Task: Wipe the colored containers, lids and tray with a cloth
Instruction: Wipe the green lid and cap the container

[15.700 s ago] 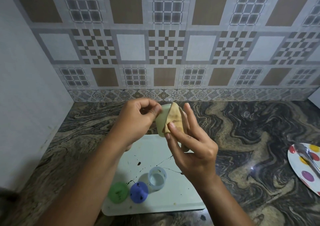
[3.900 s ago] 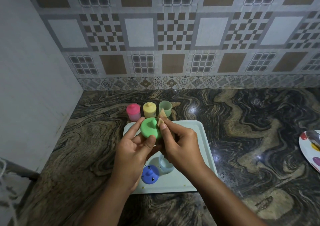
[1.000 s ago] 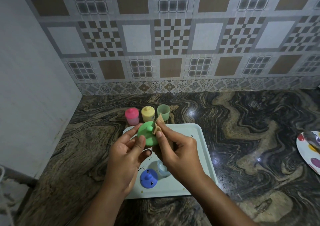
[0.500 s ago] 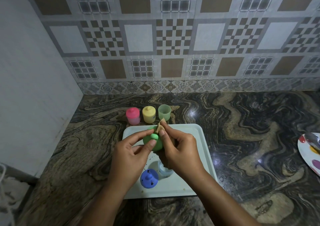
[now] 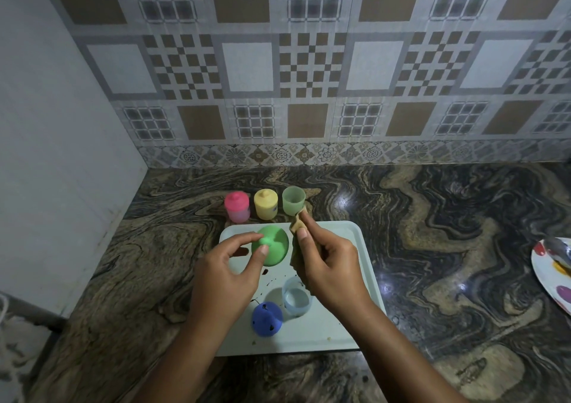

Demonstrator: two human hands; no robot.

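Farthest left, behind the tray (image 5: 347,232) off its back-left corner, on the table (image 5: 432,248): pink container (image 5: 237,206), lid on, upright. Just right of that, also behind the tray's back edge, yellow container (image 5: 265,204), lid on, upright. Over the tray's left half, left hand (image 5: 225,279), grip narrow, forefinger and thumb pinching the knob of the green lid (image 5: 273,249), held up off the tray with its top tilted toward the camera. Beside that hand, on the tray's surface, a dark stain (image 5: 241,252) and a scatter of small dark specks. Near the tray's front edge, blue lid (image 5: 267,318), dome up, speckled dark. Behind the middle of the tray's back edge, green container (image 5: 293,200), open-topped, upright, third in the row. Just in front of it, above the tray's back edge, tan cloth (image 5: 297,225), bunched, at the green lid's right edge; cannot tell whether touching the lid or only just beside it. On the tray, just right of the blue lid, pale clear container (image 5: 296,299), open-topped, upright. Over the tray's right half, right hand (image 5: 332,271), grip closed round the cloth, thumb pressed on it. Well right of the tray, on the table, a dotted plate (image 5: 553,279) cut off by the frame, with a metal spoon (image 5: 557,249) on it.
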